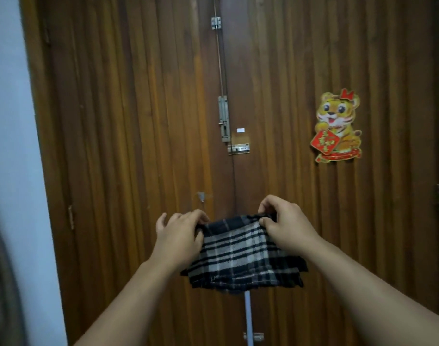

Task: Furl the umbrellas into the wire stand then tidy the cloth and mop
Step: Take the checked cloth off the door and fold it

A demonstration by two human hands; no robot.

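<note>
Low in the middle of the frame, 2 bare hands hold a black-and-white checked cloth [240, 255] up in front of a dark wooden double door [138, 121]. At the cloth's upper left corner the left hand [181, 236] has its fingers curled over the top edge, gripping it. At the upper right corner the right hand [285, 223] pinches the edge between thumb and bent fingers. From that top edge the cloth hangs folded, its lower hem draping over a pale blue pole [248, 318] that rises from the bottom of the frame, most likely the mop handle. Metal slide bolts [223, 118] run down the door's centre seam, and a tiger sticker [338, 126] sits at the right of the frame. A pale wall [11, 121] fills the left edge
</note>
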